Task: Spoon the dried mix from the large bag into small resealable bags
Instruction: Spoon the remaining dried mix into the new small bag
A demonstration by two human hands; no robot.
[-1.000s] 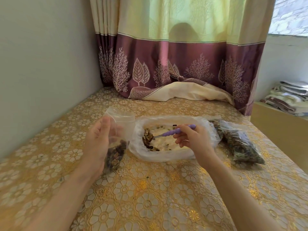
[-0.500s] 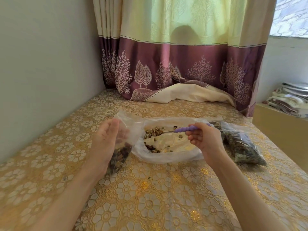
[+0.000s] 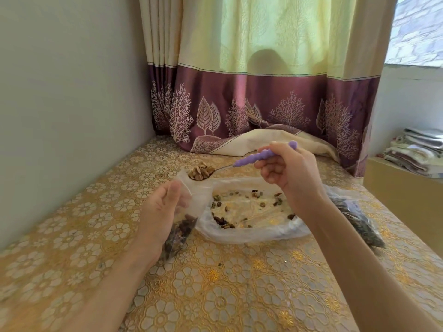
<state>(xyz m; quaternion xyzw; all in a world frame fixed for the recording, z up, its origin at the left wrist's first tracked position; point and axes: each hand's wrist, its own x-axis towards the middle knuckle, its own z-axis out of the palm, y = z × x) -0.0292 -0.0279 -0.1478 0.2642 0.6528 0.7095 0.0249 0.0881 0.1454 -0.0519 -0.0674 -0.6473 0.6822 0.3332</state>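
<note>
The right hand (image 3: 287, 173), fingers curling round the spoon (image 3: 239, 162), is bringing a heaped load to the small bag (image 3: 184, 212). The left hand (image 3: 158, 212) is pinching that bag's mouth open near the table's (image 3: 215, 295) left edge. Next, I judge, comes a careful tip inside.

We find no text, label, brand, number or sign that can be read anywhere here. The bags (image 3: 249, 226) are clear plastic with no print that we can see, the spoon (image 3: 261, 156) handle is plain purple, and the curtain (image 3: 263, 101) and tabletop (image 3: 215, 295) cloth show only leaf, tree and flower patterns.
</note>
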